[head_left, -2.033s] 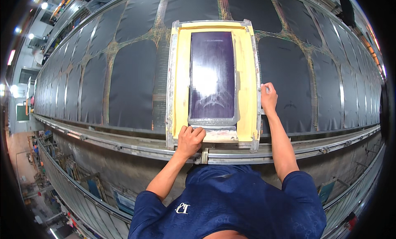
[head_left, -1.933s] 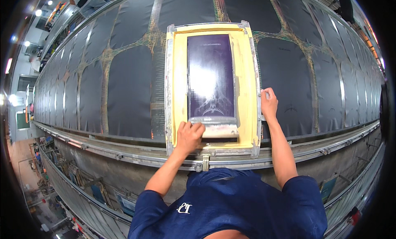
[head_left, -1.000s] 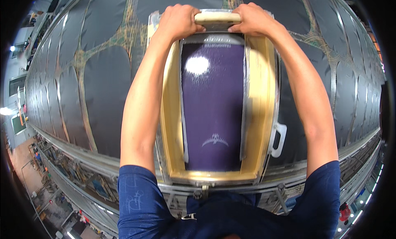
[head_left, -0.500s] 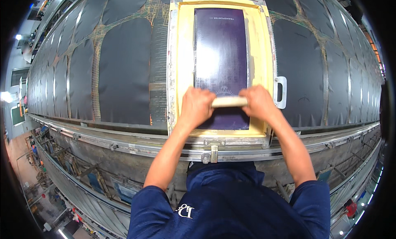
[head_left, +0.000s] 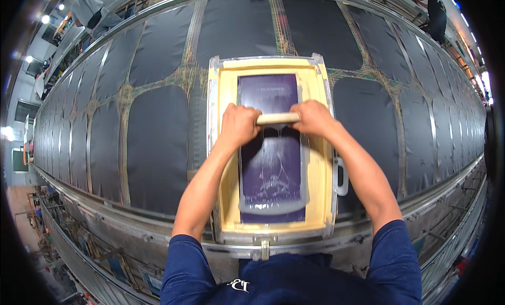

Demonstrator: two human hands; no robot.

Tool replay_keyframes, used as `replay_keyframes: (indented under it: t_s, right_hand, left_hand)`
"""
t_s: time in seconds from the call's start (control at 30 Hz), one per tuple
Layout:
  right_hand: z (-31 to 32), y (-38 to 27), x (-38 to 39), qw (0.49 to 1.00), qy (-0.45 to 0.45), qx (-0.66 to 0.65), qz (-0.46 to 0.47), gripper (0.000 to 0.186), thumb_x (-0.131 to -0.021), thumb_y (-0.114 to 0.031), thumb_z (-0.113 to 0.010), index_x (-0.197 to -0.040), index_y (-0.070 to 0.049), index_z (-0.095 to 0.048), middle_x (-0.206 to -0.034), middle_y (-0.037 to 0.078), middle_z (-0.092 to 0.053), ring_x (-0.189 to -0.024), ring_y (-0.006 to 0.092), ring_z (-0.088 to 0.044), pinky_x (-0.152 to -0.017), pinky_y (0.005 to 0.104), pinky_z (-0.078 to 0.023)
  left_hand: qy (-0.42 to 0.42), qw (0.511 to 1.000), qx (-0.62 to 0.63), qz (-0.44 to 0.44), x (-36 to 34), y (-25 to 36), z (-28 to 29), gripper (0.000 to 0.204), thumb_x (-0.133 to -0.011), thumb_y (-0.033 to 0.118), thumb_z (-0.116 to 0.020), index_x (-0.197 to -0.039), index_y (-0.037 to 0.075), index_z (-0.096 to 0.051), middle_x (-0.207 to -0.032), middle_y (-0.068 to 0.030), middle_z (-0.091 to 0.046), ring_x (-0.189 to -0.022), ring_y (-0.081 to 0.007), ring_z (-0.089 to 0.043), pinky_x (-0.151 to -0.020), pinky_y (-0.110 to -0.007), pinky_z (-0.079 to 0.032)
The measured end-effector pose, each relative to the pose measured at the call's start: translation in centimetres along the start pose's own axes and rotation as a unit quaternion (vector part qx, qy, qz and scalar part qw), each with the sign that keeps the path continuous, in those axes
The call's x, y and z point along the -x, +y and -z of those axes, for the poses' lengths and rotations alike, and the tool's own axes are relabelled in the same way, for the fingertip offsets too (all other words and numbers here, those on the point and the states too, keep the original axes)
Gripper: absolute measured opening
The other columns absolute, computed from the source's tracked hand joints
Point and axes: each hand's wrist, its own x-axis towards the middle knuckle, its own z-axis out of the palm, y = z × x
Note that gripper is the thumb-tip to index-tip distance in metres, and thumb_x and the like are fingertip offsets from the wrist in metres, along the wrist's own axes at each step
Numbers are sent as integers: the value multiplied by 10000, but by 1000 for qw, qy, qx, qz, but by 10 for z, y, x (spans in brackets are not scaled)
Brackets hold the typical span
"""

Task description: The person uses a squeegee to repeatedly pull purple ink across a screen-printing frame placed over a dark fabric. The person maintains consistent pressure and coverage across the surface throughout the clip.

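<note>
My left hand (head_left: pixel 241 127) and my right hand (head_left: pixel 314 118) are wrapped round the two ends of a squeegee, whose pale wooden grip (head_left: pixel 277 118) shows between them. It stands over the upper half of a printing screen, across its dark purple mesh window (head_left: pixel 268 97). The blade is hidden in shadow under my hands. Nearer me, a glossy wet film of ink (head_left: pixel 279 204) coats the mesh, ending in a ridge close to the window's near end. A yellow border (head_left: pixel 230 200) surrounds the window inside the metal screen frame (head_left: pixel 213 102).
Black panels (head_left: pixel 158 142) cover the long table in rows, with yellow-green lines between them. A white handle (head_left: pixel 342 177) juts from the frame's right side. A metal clamp (head_left: pixel 264 250) sits at the near rail. Two people (head_left: pixel 88 11), (head_left: pixel 436 14) stand beyond the table.
Both hands have pushed the squeegee away from me, from the window's near end to its upper half. Wet ink now shows behind it. The view has tilted up, showing two people beyond.
</note>
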Motion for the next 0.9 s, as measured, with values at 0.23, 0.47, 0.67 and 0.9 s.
replay_keyframes:
  t_s: [0.23, 0.47, 0.67, 0.9]
  right_hand:
    - [34, 83, -143, 999, -41, -13, -26, 395, -765, -324, -858, -1057, -72, -771, -884, 211, -746, -917, 398, -727, -875, 469, -569]
    - [45, 72, -154, 998, -52, 1, -28, 329, -778, -275, -834, -991, -36, -759, -805, 210, -721, -814, 374, -723, -752, 450, -555]
    - [21, 46, -92, 998, -55, -13, -7, 287, -766, -246, -832, -948, -39, -752, -803, 192, -720, -797, 380, -703, -743, 450, -537]
    - [-35, -41, 80, 997, -50, -53, -13, 210, -724, -156, -812, -901, -65, -745, -788, 181, -726, -800, 385, -718, -758, 464, -576]
  left_hand:
    - [-38, 997, -44, 45, -143, -83, -17, 362, -716, 408, -881, -935, 138, -779, -811, -142, -740, -827, -361, -727, -781, -483, -567]
    - [-64, 995, 1, 76, -157, -87, -8, 358, -723, 429, -877, -967, 178, -804, -790, -120, -746, -822, -356, -728, -750, -463, -568]
    - [-41, 997, -21, 59, -85, -50, -15, 327, -729, 412, -867, -947, 184, -783, -818, -112, -750, -831, -338, -729, -803, -464, -572]
    - [-46, 998, 29, 41, 87, 46, -19, 219, -743, 342, -848, -848, 166, -770, -691, -102, -699, -705, -328, -704, -754, -474, -551]
